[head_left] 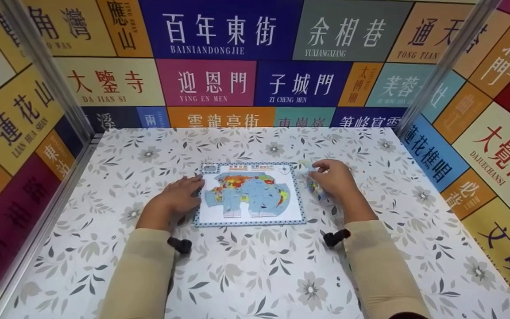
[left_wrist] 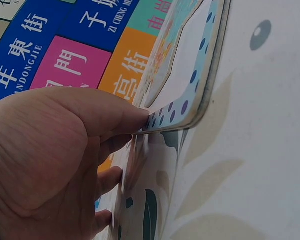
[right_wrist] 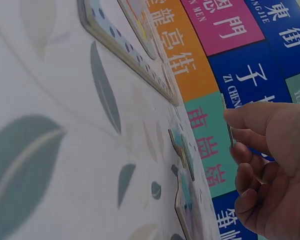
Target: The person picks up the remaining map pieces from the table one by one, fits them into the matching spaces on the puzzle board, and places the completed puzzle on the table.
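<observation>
Several puzzle pieces in tray

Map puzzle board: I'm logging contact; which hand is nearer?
Left: the left hand touches the map puzzle board at its left edge; the right hand is beyond its right edge.

Colourful Chinese-lettered walls around a white floral-patterned tabletop.

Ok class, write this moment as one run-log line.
left hand: touching edge of puzzle board; right hand: pinching puzzle piece; loose pieces: on table beside board; board: incomplete
</observation>
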`<state>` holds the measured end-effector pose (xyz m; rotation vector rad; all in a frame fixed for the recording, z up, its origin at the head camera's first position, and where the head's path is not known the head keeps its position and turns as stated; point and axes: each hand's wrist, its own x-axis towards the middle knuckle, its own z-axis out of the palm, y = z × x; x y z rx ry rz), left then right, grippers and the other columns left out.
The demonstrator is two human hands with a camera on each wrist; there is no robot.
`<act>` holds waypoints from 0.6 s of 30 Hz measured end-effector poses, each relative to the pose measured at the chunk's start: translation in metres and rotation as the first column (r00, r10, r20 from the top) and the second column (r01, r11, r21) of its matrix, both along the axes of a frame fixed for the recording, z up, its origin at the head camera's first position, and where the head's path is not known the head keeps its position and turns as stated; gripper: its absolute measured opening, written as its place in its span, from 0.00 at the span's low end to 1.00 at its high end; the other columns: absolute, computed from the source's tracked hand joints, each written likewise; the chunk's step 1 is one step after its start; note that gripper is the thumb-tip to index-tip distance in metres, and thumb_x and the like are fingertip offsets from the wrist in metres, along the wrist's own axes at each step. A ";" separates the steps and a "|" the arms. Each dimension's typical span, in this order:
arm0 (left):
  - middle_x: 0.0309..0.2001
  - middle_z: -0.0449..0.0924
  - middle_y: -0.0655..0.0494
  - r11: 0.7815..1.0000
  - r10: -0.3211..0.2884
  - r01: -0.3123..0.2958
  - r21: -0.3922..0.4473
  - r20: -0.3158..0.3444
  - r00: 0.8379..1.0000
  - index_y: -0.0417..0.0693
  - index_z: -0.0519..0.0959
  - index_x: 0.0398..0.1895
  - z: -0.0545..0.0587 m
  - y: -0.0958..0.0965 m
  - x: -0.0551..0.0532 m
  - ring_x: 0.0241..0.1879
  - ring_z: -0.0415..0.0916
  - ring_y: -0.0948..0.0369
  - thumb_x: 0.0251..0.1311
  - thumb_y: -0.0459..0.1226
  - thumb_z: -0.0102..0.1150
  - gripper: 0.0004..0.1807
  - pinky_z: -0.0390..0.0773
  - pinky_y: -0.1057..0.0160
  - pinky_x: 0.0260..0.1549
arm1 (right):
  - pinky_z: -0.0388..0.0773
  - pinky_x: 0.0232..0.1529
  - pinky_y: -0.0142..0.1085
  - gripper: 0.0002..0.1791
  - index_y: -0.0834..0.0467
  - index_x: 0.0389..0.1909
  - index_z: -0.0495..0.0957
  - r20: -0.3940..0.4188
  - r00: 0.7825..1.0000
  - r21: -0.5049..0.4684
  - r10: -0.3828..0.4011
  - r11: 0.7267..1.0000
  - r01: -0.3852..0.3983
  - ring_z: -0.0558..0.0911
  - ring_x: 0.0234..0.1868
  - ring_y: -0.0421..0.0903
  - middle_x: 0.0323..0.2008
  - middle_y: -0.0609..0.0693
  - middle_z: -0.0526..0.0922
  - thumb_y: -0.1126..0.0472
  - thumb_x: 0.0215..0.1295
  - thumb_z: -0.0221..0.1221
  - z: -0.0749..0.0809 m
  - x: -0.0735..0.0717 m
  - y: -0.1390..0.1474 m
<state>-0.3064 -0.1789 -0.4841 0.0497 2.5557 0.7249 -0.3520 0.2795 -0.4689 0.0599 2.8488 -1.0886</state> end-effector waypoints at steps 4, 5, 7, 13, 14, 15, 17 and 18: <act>0.90 0.40 0.63 0.997 -0.065 0.064 -0.035 -0.050 0.997 0.63 0.55 0.88 -0.001 0.000 0.000 0.90 0.30 0.45 0.79 0.44 0.48 0.36 0.33 0.33 0.86 | 0.80 0.61 0.53 0.24 0.49 0.66 0.82 0.006 1.000 0.004 0.029 1.000 -0.029 0.80 0.58 0.56 0.62 0.56 0.81 0.45 0.74 0.65 0.005 -0.001 -0.016; 0.90 0.41 0.61 0.996 -0.085 0.083 -0.046 -0.064 0.994 0.61 0.54 0.88 -0.002 -0.001 0.000 0.89 0.31 0.44 0.79 0.44 0.48 0.37 0.33 0.33 0.86 | 0.80 0.59 0.52 0.24 0.48 0.66 0.82 0.010 0.999 0.008 0.031 0.999 -0.031 0.80 0.58 0.55 0.61 0.55 0.81 0.45 0.74 0.65 0.005 -0.002 -0.021; 0.90 0.41 0.59 0.992 -0.114 0.109 -0.065 -0.085 0.990 0.58 0.54 0.88 -0.003 -0.001 0.000 0.89 0.32 0.43 0.79 0.44 0.48 0.37 0.34 0.34 0.86 | 0.80 0.58 0.51 0.24 0.48 0.66 0.82 0.022 0.999 0.013 0.040 0.999 -0.040 0.80 0.58 0.54 0.61 0.54 0.81 0.44 0.74 0.64 0.006 -0.004 -0.030; 0.90 0.42 0.58 0.992 -0.110 0.104 -0.067 -0.093 0.990 0.58 0.54 0.88 -0.002 0.000 -0.001 0.89 0.32 0.43 0.79 0.44 0.49 0.37 0.33 0.34 0.86 | 0.78 0.66 0.53 0.23 0.47 0.65 0.83 0.028 0.999 0.015 0.042 0.999 -0.042 0.78 0.63 0.54 0.61 0.53 0.81 0.45 0.74 0.65 0.011 -0.008 -0.055; 0.90 0.42 0.59 0.994 -0.096 0.092 -0.058 -0.084 0.992 0.59 0.54 0.88 -0.001 0.000 0.000 0.89 0.31 0.44 0.79 0.45 0.49 0.37 0.33 0.34 0.86 | 0.77 0.67 0.53 0.23 0.46 0.65 0.83 0.027 0.999 0.011 0.035 0.999 -0.035 0.78 0.63 0.53 0.60 0.52 0.81 0.45 0.74 0.66 0.011 -0.008 -0.059; 0.90 0.41 0.60 0.996 -0.084 0.080 -0.050 -0.074 0.994 0.60 0.54 0.88 -0.001 0.000 0.000 0.89 0.30 0.44 0.79 0.45 0.49 0.37 0.32 0.34 0.86 | 0.77 0.68 0.53 0.22 0.46 0.64 0.83 0.030 0.999 0.006 0.032 0.999 -0.032 0.78 0.63 0.53 0.60 0.52 0.81 0.45 0.74 0.66 0.012 -0.008 -0.063; 0.90 0.40 0.63 0.998 -0.050 0.049 -0.031 -0.041 0.998 0.64 0.54 0.88 0.000 0.000 0.000 0.90 0.28 0.45 0.79 0.45 0.49 0.37 0.32 0.33 0.85 | 0.77 0.68 0.52 0.22 0.45 0.63 0.84 0.039 0.999 -0.006 0.018 1.000 -0.018 0.78 0.62 0.52 0.59 0.50 0.81 0.44 0.73 0.67 0.012 -0.009 -0.071; 0.90 0.39 0.65 0.999 -0.029 0.029 -0.020 -0.022 0.999 0.66 0.54 0.88 0.000 0.000 0.000 0.90 0.27 0.46 0.79 0.45 0.49 0.37 0.31 0.32 0.85 | 0.77 0.68 0.52 0.22 0.44 0.63 0.84 0.044 0.999 -0.013 0.020 1.000 -0.019 0.77 0.62 0.52 0.59 0.50 0.81 0.44 0.73 0.67 0.012 -0.009 -0.075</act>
